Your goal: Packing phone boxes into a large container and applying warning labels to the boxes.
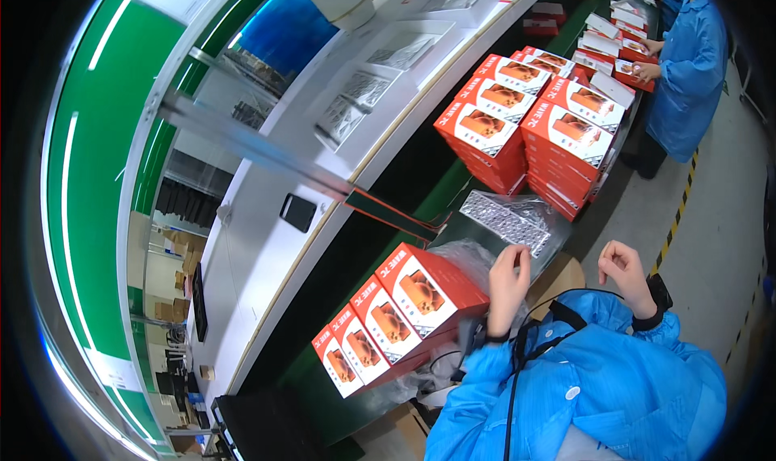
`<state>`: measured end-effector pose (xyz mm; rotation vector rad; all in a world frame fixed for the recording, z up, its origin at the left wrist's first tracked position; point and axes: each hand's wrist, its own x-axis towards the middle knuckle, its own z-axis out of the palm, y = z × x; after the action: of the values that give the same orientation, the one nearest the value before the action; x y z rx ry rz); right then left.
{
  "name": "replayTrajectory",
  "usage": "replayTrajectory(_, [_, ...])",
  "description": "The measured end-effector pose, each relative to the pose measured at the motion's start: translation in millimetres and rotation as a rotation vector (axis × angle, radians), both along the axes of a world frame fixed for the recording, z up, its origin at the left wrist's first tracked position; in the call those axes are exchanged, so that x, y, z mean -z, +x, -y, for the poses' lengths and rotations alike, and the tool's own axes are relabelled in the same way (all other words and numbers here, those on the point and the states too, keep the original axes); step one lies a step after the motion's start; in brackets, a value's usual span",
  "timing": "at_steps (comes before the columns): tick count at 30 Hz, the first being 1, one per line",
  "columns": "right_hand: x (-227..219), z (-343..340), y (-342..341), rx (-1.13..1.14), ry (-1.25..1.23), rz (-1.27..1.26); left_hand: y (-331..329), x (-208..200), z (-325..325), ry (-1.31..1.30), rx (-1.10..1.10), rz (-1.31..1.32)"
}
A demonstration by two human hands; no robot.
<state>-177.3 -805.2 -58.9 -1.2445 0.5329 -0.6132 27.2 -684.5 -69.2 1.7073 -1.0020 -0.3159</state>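
Observation:
My left hand (508,286) is raised in front of my chest, its fingers curled together with nothing seen in them. Its fingertips appear close to the near edge of a clear plastic bag with silvery bubble wrap (517,222); I cannot tell whether they touch. To the right, my right hand (627,277) is also raised, fingers bent in toward the thumb, and no object shows in it. A row of red and white printed boxes (436,289) stands left of my left hand, on the green bench.
Tall stacks of similar boxes (558,150) stand farther along the bench. A person in a blue coat (687,65) handles open boxes at the far right. A white shelf (267,243) carries a black phone-shaped item (298,212) and trays (356,105). A metal post (267,150) crosses above it.

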Motion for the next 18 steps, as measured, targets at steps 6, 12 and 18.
replayTrajectory(6, [2, 35, -29, 0.002, 0.031, -0.003, 18, 257, 65, 0.304, -0.180, -0.043])
replayTrajectory(12, [18, 83, -55, 0.018, 0.047, -0.110, 10, 284, 88, 0.570, -0.032, 0.457])
replayTrajectory(18, [19, 116, -49, -0.077, 0.075, -0.216, 5, 305, 84, 0.479, -0.054, 0.563])
